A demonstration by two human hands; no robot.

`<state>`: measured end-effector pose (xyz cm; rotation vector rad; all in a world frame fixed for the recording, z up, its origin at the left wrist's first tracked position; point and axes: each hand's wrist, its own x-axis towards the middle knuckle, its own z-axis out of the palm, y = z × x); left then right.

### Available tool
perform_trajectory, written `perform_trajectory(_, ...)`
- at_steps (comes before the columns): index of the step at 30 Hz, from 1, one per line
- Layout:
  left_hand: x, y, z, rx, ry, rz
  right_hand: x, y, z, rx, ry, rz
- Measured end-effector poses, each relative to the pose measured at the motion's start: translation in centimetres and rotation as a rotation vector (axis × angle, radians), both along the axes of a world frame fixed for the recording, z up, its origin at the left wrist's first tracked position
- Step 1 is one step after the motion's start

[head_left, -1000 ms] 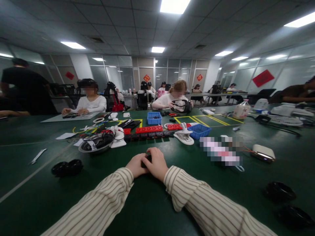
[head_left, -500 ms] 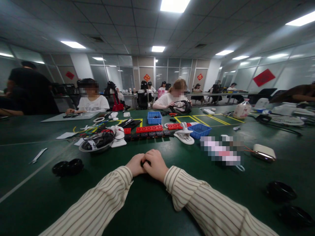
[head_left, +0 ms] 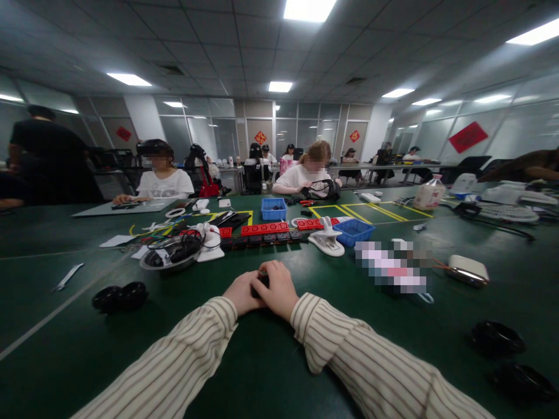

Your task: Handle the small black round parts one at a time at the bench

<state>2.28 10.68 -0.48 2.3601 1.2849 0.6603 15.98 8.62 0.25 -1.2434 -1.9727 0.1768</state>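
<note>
Close together over the green table, my left hand and my right hand are both closed around a small black part. Most of the part is covered by my fingers, so its kind does not show. To the left lies a pair of glossy black round parts. Two more black ring-like parts, an upper one and a lower one, rest at the right.
Beyond my hands are a bowl of black cables, red socket strips, a white clip stand and a blue tray. A wrench lies left, a cream power bank right. Co-workers sit across the table.
My right hand's fingers have shifted slightly up and over the black part, showing a little more of it. Both hands stay together in the same place.
</note>
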Motion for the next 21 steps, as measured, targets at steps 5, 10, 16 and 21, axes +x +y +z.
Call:
perform_trajectory(5, -0.1, 0.0, -0.1, -0.012, -0.017, 0.016, 0.0, 0.2, -0.1, -0.032, -0.006, -0.016)
perform_trajectory(10, -0.5, 0.4, -0.3, -0.038, -0.05, -0.029, 0.1, -0.1, 0.3, -0.015, -0.029, 0.077)
perform_trajectory(16, -1.0, 1.1, -0.5, -0.1, -0.069, -0.102, 0.2, -0.4, 0.5, 0.046, -0.096, 0.245)
perform_trajectory(21, -1.1, 1.2, -0.4, -0.11, -0.073, -0.125, 0.1, -0.6, 0.5, 0.073, -0.117, 0.267)
